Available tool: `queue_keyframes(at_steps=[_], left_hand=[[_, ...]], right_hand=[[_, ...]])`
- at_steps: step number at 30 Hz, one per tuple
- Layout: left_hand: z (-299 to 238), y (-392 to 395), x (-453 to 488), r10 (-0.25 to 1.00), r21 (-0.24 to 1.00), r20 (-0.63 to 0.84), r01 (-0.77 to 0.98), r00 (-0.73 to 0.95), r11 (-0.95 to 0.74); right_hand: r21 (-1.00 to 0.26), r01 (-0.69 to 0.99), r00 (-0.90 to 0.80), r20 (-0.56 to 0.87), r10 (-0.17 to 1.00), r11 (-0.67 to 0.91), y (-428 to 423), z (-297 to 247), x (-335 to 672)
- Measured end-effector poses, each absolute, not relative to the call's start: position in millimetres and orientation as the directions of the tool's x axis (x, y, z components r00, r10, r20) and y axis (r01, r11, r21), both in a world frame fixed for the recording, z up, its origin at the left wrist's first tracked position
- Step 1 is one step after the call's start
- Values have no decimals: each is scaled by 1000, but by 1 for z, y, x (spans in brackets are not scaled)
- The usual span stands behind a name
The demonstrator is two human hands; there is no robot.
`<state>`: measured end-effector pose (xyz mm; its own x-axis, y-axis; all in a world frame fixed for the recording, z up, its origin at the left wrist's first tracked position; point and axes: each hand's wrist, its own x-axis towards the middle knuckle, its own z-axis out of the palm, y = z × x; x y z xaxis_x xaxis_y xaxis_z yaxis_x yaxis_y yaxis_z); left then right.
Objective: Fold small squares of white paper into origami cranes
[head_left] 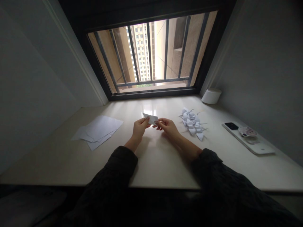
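Between my two hands, a little above the table, is a small folded piece of white paper [151, 118] with a pointed tip toward the left. My left hand [141, 125] pinches its left part, thumb on top. At its right end my right hand [167, 125] grips the paper between thumb and fingers. To the right of my hands lies a cluster of several white origami cranes [191, 122], with thin points sticking out. A loose stack of white paper sheets [100, 128] rests on the left side.
The pale table [156, 170] runs up to a barred window [151, 56]. A white phone [251, 138] with a round grip on its back lies at the right. In the back right corner stands a white cylindrical object [211, 96]. Walls border both sides.
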<state>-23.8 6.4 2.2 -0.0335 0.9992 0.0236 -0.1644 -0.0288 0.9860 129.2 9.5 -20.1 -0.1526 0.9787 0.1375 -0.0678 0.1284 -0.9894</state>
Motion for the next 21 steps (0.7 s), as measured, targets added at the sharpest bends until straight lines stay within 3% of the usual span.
queue_keyframes(at_steps=[14,21], left_hand=[[2,8,-22,999,970,33,-239,-42,-42],[-5,13,-25,995,975,25,-219,-100,-46]], right_hand=[[-979,-127,-169,180,969,159,8,-22,126],[-922,263,20,301,954,285,8,-21,135]])
